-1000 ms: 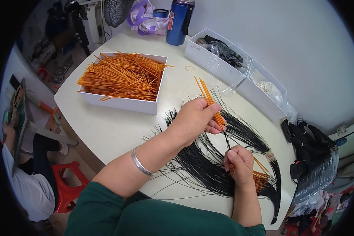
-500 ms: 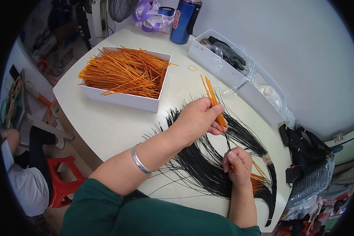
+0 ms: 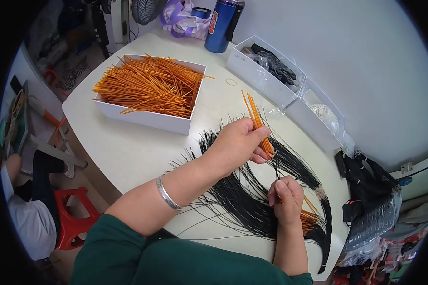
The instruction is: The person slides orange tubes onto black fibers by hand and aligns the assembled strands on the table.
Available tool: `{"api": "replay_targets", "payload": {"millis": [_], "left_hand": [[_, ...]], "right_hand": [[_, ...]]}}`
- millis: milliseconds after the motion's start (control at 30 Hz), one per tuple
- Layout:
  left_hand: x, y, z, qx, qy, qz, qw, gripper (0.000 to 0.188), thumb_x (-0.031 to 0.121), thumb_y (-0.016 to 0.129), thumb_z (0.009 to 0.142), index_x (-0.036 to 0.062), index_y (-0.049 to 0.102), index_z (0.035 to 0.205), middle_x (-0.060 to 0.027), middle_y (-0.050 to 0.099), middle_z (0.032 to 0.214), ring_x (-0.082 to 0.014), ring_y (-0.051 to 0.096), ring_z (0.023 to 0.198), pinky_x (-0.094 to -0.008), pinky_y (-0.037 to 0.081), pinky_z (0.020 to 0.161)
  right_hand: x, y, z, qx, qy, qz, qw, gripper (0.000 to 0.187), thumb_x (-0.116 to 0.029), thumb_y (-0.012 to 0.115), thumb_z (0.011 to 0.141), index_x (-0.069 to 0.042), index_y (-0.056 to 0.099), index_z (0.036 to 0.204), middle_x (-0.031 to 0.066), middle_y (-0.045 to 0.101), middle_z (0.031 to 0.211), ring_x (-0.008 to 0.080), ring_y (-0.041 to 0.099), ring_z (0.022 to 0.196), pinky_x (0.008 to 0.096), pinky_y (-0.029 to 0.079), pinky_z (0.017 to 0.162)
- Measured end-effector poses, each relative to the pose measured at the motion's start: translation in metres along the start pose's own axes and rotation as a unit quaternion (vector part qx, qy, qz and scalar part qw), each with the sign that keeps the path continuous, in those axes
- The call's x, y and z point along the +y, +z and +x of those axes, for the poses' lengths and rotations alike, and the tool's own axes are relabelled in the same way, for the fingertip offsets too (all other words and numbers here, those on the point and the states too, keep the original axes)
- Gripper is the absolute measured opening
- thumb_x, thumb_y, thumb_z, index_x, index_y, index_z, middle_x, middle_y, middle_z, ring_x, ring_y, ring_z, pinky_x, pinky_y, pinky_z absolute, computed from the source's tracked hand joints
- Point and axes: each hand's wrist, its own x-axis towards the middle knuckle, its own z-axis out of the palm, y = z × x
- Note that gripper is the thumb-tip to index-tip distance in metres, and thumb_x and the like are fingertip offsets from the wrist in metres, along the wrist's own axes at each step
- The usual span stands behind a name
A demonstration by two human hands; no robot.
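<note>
Over the table, my left hand (image 3: pixel 245 142) pinches a small bundle of thin orange straw-like tubes (image 3: pixel 254 111), which point up and away from me. Thin black wires (image 3: pixel 276 170) run from the lower ends of these tubes down to my right hand (image 3: pixel 288 195), whose fingers are closed on them. Whether the wires go inside the tubes cannot be made out. Beneath both hands a thick, loose bundle of black wires (image 3: pixel 245 202) curves across the table. More orange tubes (image 3: pixel 310 220) lie by my right wrist, partly covered by it.
A white box (image 3: pixel 152 120) heaped with orange tubes (image 3: pixel 147 88) stands at the back left. Two white trays (image 3: pixel 266 78) line the wall, holding a dark glove and plastic wrap. A blue bottle (image 3: pixel 218 28) stands behind. Left of the table (image 3: pixel 95 128) are a red stool (image 3: pixel 73 213) and a seated person.
The wires between my hands now show as separate strands, where they looked bunched before. Both hands keep their hold and have barely moved.
</note>
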Motion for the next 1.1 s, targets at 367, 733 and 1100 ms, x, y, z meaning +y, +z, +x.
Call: {"api": "replay_targets", "payload": {"millis": [367,733,1100], "left_hand": [[-0.0023,-0.0005,0.0006,-0.001,0.007,0.003,1.0,0.029,0.024,0.054,0.097,-0.0042,0.057,0.104,-0.0123,0.066,0.088,-0.0135,0.066,0.07,-0.0216,0.056,0.06],[-0.0049,0.0004,0.0015,0.0,0.017,-0.003,1.0,0.03,0.025,0.054,0.097,-0.0045,0.057,0.105,-0.0118,0.065,0.089,-0.0119,0.065,0.071,-0.0218,0.056,0.061],[-0.0074,0.0018,0.001,0.001,0.02,-0.011,1.0,0.029,0.025,0.052,0.098,-0.0026,0.057,0.105,-0.0105,0.065,0.092,-0.013,0.066,0.079,-0.0225,0.056,0.063]], "right_hand": [[-0.0024,0.0037,0.0005,0.012,0.013,-0.012,1.0,0.023,-0.016,0.052,0.095,-0.001,0.057,0.078,0.0016,0.056,0.063,0.0061,0.046,0.052,0.0208,0.038,0.05],[-0.0029,0.0041,0.0006,0.022,0.007,-0.011,1.0,0.025,-0.018,0.051,0.096,-0.001,0.056,0.078,0.0026,0.055,0.063,0.0071,0.047,0.05,0.0212,0.039,0.049],[-0.0023,0.0067,-0.0003,0.029,-0.012,-0.001,1.0,0.026,-0.02,0.049,0.097,-0.002,0.054,0.078,0.0035,0.055,0.063,0.0073,0.046,0.05,0.0209,0.039,0.048]]}}
